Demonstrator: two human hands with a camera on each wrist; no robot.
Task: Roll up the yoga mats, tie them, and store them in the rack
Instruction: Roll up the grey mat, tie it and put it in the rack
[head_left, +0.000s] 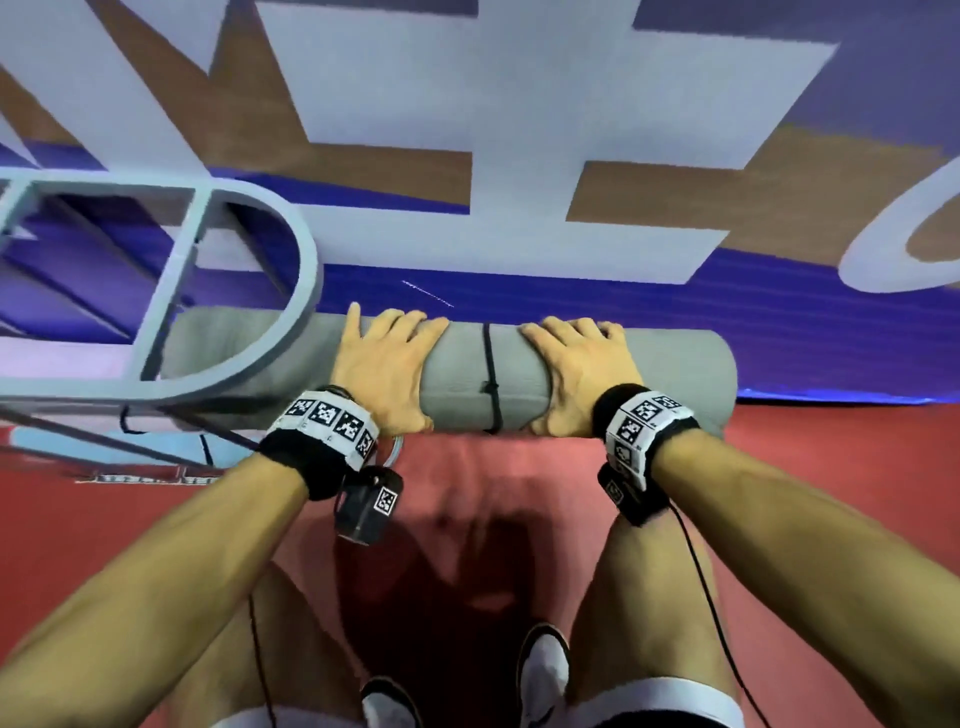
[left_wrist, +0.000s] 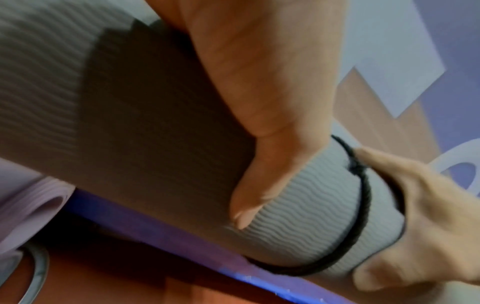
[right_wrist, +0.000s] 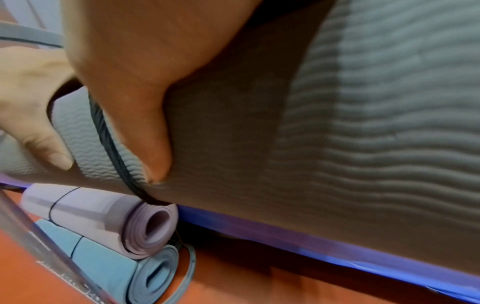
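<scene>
Both my hands grip the tied grey mat (head_left: 483, 374), left hand (head_left: 387, 366) and right hand (head_left: 576, 371) either side of its black cord (head_left: 491, 379). Mat's left end enters the rack (head_left: 228, 291). I'd slide leftward, level, above the stored rolls.

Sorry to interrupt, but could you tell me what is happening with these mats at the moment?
A person holds a rolled grey yoga mat in both hands, the left hand and right hand on either side of the black cord tied round its middle. One end of the mat is already inside the grey rack. A purple mat and a blue mat lie rolled and tied in the rack below.
</scene>
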